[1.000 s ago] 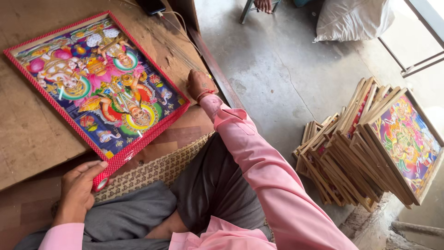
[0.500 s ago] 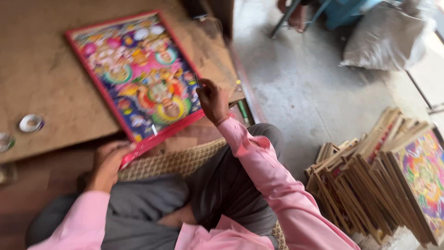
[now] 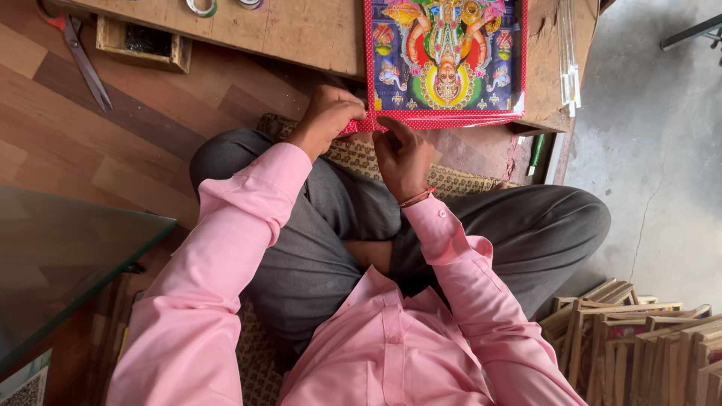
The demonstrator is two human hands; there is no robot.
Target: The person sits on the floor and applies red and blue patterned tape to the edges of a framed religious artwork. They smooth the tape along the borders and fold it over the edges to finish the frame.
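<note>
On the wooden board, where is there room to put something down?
The board is bare between the small box and the picture. The floor is bare between the scissors and the knee. It is crowded at the picture's near edge, where the left hand and right hand pinch it.

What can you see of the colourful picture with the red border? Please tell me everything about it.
The picture is a glossy, bright print of ornate figures on a dark blue ground, edged with a red dotted border. It lies flat on the wooden table, its near edge over the table's rim; its top is cut off by the view. The left hand grips the near edge at its left corner, and the right hand pinches the same edge nearer the middle.
</note>
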